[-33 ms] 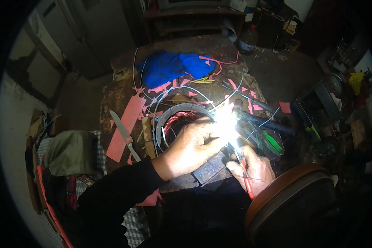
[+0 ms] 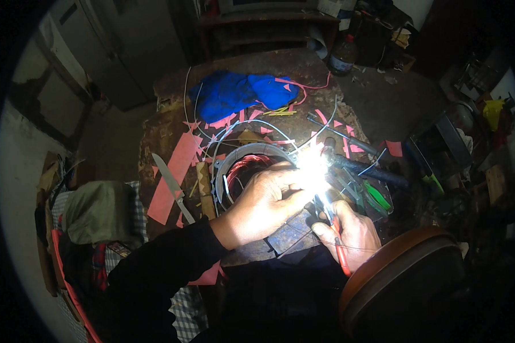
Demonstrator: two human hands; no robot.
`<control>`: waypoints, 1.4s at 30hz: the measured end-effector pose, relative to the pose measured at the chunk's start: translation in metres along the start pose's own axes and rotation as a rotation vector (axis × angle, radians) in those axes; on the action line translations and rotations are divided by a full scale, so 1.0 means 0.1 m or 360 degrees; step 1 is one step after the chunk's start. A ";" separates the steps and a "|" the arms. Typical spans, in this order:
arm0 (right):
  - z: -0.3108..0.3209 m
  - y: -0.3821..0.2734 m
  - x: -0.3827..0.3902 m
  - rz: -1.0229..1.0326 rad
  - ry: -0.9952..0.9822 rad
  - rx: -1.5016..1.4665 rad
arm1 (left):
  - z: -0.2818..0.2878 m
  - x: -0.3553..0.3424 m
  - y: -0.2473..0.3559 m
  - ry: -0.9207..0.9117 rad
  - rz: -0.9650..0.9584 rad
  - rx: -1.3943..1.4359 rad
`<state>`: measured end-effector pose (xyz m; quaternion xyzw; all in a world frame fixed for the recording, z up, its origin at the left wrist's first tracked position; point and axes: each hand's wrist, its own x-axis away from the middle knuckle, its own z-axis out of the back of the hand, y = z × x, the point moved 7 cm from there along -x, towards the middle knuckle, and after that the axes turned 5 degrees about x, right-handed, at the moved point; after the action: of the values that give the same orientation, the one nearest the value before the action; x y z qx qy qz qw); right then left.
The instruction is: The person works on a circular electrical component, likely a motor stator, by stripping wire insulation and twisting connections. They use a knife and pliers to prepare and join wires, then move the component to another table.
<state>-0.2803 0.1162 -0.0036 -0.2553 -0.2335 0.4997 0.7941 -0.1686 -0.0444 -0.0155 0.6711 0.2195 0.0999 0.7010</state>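
Observation:
A pair of red-handled pliers (image 2: 339, 247) is gripped in my right hand (image 2: 355, 233), with its jaws pointing up into a bright white glare. My left hand (image 2: 262, 204) reaches over a round grey metal motor stator (image 2: 217, 177). Its thumb and fingers are pressed together at the glare's edge, and whatever they pinch is washed out by the light. Coils of reddish copper wire (image 2: 247, 170) line the inside of the stator. A thin dark wire (image 2: 360, 248) runs across my right hand. Under my hands is a bluish block (image 2: 293, 231).
Left of the stator, a knife (image 2: 167, 174) lies on a pink sheet strip (image 2: 180, 154). Pink scraps and stiff looped wires surround the stator. Farther back is a blue cloth (image 2: 234, 94). Dark rods (image 2: 349, 136) and a green loop (image 2: 377, 197) lie right. A dark, orange-rimmed round object (image 2: 395, 257) fills the lower right.

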 end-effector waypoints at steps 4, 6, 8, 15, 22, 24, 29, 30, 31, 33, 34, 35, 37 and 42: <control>0.03 -0.06 -0.01 0.0057 0.0075 0.0211 | -0.01 0.00 -0.01 0.0006 0.0053 -0.0071; 0.05 -0.09 -0.01 0.0123 0.0163 0.0277 | -0.01 0.01 0.01 0.0006 0.0025 -0.0076; 0.05 -0.12 0.01 0.0193 0.0248 0.0337 | -0.03 0.01 0.01 -0.0005 0.0006 -0.0124; -0.01 -0.03 -0.01 0.0240 0.0302 0.0377 | -0.03 0.00 0.01 -0.0088 -0.0093 -0.0340; 0.11 0.09 -0.08 0.0110 0.0393 0.0047 | -0.05 0.02 0.02 -0.0039 -0.0044 -0.0234; 0.23 0.23 -0.12 -0.0094 0.0299 0.0122 | -0.03 0.02 0.02 -0.0029 -0.0015 -0.0291; 0.44 0.32 -0.11 -0.0227 0.0178 0.0533 | 0.01 0.00 0.00 -0.0059 -0.0083 -0.0271; 0.45 0.29 -0.06 -0.0181 0.0194 0.0535 | 0.01 0.01 0.00 -0.0057 -0.0115 -0.0249; 0.42 0.25 0.01 -0.0140 0.0211 0.0535 | 0.01 0.02 -0.03 -0.0057 -0.0076 -0.0220; 0.35 0.15 0.11 0.0029 0.0192 0.0480 | 0.02 0.02 -0.07 -0.0062 -0.0006 -0.0169; 0.27 0.08 0.13 0.0141 0.0200 0.0547 | 0.02 0.01 -0.09 -0.0077 0.0031 -0.0136; 0.21 0.00 0.13 0.0309 0.0245 0.0591 | 0.02 0.00 -0.08 -0.0063 0.0013 -0.0150; 0.08 0.00 0.10 0.0249 0.0180 0.0637 | 0.01 0.00 -0.05 -0.0040 -0.0017 -0.0173; 0.08 0.33 -0.13 -0.0344 -0.0067 0.0243 | 0.01 0.05 -0.08 -0.0044 0.0281 0.0241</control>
<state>-0.3126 0.1184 -0.0201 -0.1569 -0.2377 0.4329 0.8553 -0.1648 -0.0441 -0.0245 0.7402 0.1570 0.1351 0.6397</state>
